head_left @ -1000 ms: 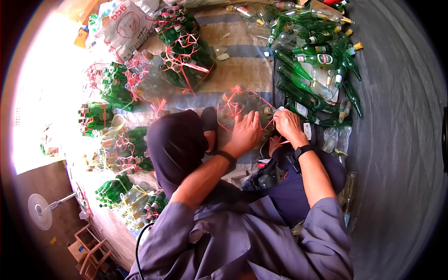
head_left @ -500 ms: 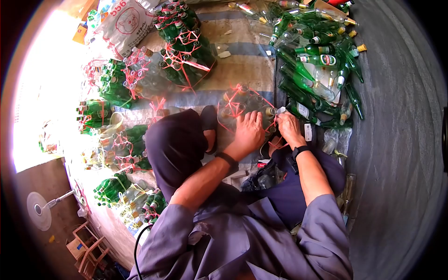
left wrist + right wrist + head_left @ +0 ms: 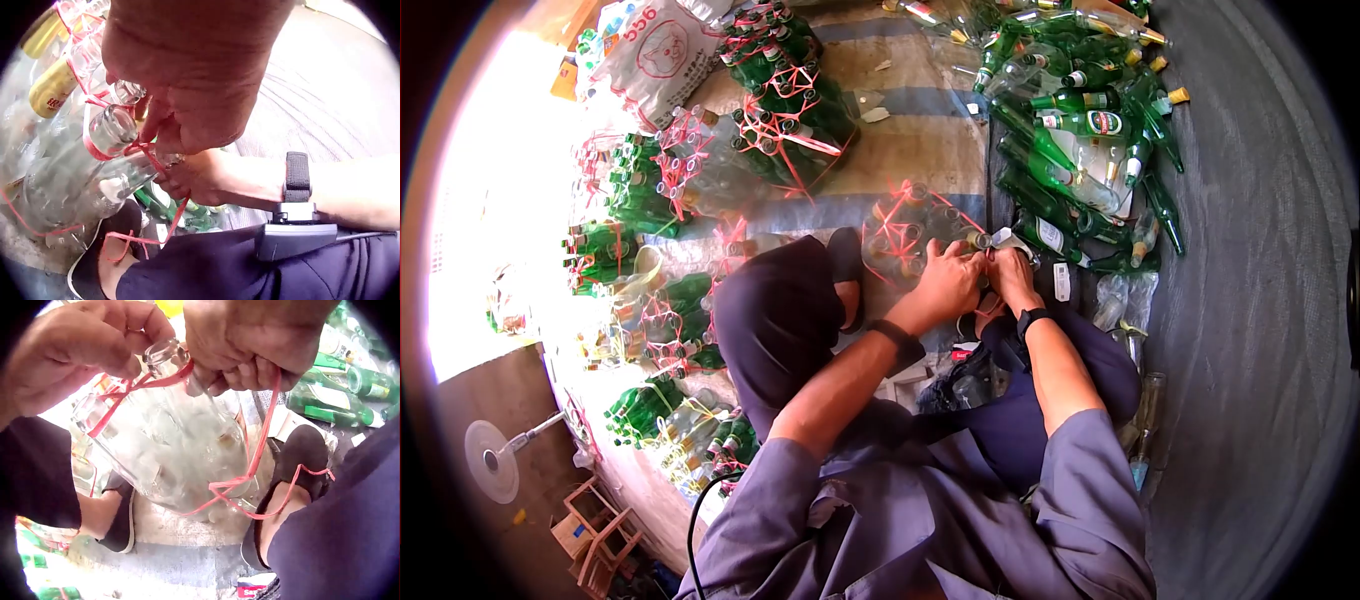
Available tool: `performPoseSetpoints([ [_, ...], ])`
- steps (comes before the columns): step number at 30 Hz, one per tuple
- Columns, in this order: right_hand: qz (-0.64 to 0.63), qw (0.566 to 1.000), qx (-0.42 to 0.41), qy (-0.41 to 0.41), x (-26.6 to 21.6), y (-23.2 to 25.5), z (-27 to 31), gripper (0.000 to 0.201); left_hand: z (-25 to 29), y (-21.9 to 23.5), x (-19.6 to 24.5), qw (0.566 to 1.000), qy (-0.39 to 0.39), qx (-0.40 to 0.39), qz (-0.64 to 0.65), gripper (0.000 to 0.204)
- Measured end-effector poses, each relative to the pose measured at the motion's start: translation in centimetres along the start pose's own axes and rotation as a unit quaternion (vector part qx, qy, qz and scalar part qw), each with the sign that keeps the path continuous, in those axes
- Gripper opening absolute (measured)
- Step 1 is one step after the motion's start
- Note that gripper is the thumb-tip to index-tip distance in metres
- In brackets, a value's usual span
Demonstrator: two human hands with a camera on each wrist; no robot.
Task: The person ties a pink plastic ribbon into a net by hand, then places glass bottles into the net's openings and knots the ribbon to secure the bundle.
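Between the person's feet stands a bundle of clear glass bottles (image 3: pixel 893 232), laced round the necks with red plastic string (image 3: pixel 265 428). At the near right edge of this bundle, the left hand (image 3: pixel 948 283) bends its thumb and fingers around the string beside a bottle neck (image 3: pixel 164 355). Close on its right, the right hand (image 3: pixel 1010 277) grips the same string in curled fingers. A loose length of string hangs from that fist past the bottles and over the right shoe (image 3: pixel 300 453). In the left wrist view, the left hand hides part of the necks.
Loose green bottles (image 3: pixel 1090 124) lie heaped at the right on dark cloth (image 3: pixel 1250 300). Tied green bottles (image 3: pixel 800 110) stand ahead, with more bundles along the left. A white sack (image 3: pixel 655 60) sits at the back left, and a fan (image 3: pixel 492 460) stands lower left.
The left hand has shifted right along the bundle and its fingers have bent. The right hand has turned and drawn in, so the two hands now nearly meet at the bundle's edge.
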State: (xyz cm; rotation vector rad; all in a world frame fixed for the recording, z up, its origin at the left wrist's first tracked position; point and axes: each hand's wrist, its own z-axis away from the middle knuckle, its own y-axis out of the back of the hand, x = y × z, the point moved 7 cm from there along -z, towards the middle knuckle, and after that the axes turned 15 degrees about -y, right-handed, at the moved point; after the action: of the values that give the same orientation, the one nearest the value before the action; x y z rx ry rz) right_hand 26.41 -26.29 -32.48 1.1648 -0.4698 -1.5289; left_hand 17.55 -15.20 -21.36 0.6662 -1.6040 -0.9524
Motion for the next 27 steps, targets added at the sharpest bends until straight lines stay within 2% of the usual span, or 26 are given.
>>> performPoseSetpoints([
  [2,-0.019,1.000,-0.007,0.002,0.3,-0.3,-0.4,0.024,-0.3,-0.4,-0.4,1.000,0.000,-0.005,-0.001,0.034],
  [4,-0.007,1.000,0.007,-0.028,0.6,-0.5,-0.6,0.024,-0.5,-0.4,-0.6,1.000,0.002,-0.010,-0.003,0.033],
  [7,-0.033,0.999,0.008,-0.029,-0.9,1.1,0.5,0.024,-0.7,-0.7,-0.9,0.999,0.021,-0.041,0.004,0.033],
  [10,-0.038,0.999,-0.009,-0.032,-0.3,0.4,0.1,0.026,-0.6,-0.9,-1.1,0.998,0.020,-0.044,0.034,0.039],
  [12,-0.055,0.996,-0.034,-0.057,-0.6,0.9,0.1,0.031,-0.6,-0.3,-1.1,0.999,0.003,0.007,0.039,0.028],
  [13,-0.071,0.992,-0.061,-0.081,-0.6,1.0,0.1,0.037,-0.6,-0.5,-1.2,0.999,0.003,0.006,0.039,0.028],
  [15,-0.077,0.990,-0.074,-0.095,-0.3,0.6,-0.2,0.038,-0.8,-0.3,-1.1,1.000,0.004,-0.016,0.014,0.026],
  [19,-0.096,0.980,-0.119,-0.130,1.2,-1.1,-1.3,0.039,-1.1,0.6,-0.9,1.000,-0.013,-0.007,-0.025,0.024],
  [22,-0.116,0.973,-0.144,-0.141,1.8,-1.4,-1.3,0.039,-1.3,1.0,-0.8,0.999,-0.006,-0.017,-0.048,0.022],
  [25,-0.095,0.975,-0.154,-0.126,1.4,-1.0,-0.8,0.037,-1.1,1.6,-0.7,1.000,0.003,0.006,-0.024,0.022],
  [27,-0.083,0.979,-0.149,-0.109,0.5,-0.2,-0.4,0.037,-0.8,2.4,0.1,0.996,-0.014,0.049,-0.071,0.022],
])
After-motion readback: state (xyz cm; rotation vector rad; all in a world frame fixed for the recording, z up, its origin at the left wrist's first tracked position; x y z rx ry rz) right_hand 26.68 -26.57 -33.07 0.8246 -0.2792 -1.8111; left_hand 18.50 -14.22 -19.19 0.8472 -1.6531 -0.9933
